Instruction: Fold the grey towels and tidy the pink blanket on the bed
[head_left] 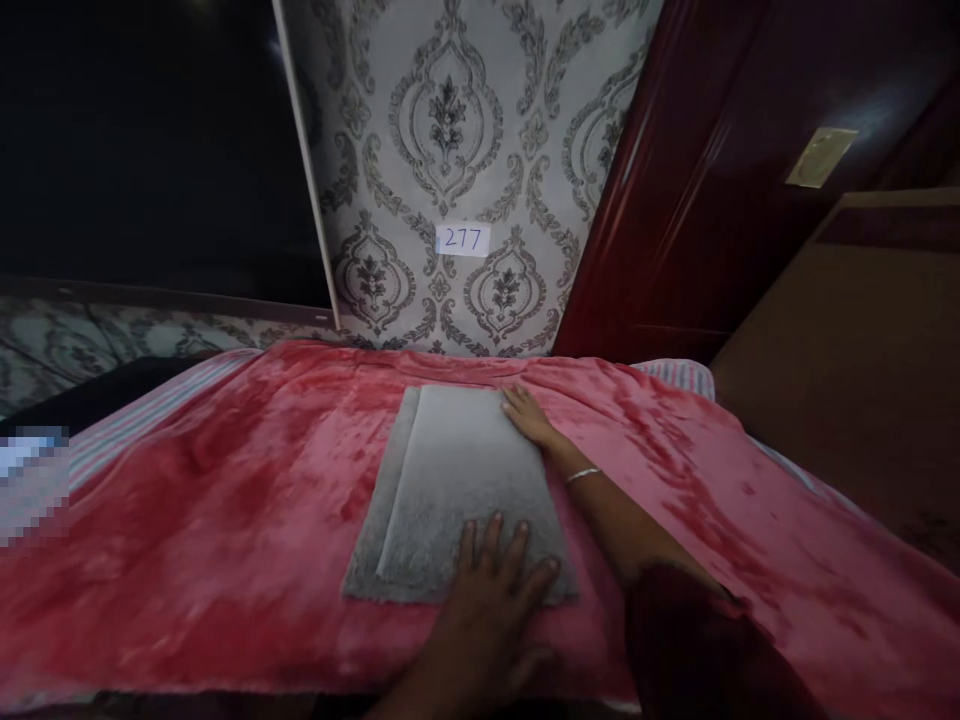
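Lies flat near the middle of a pink-red blanket [225, 540]: a folded grey cloth [435, 460]. Points straight ahead, with a long axis running from the near side toward the patterned wall [450, 180]. Looks wider at the near end, narrower at the far end. Shows plain grey, paler toward the far end, with soft short pile, near-straight edges and a four-sided outline. Shows stacked layers, with a lower strip sticking out along the left side, past the upper fold.

Left hand [484, 605]: palm down over the near right part, with fingers spread wide, gripping nothing. Right hand [531, 418]: laid over the far right corner, with fingers extended, fairly close together; cannot tell about the thumb. Bracelet [583, 475] on the right wrist, thin and silvery.

Blanket: plush, with mottled, brushed nap. Also striped fabric [161, 405] at left, glossy dark red panel [600, 270] at right, white label [463, 240] reading 277 on the wall.
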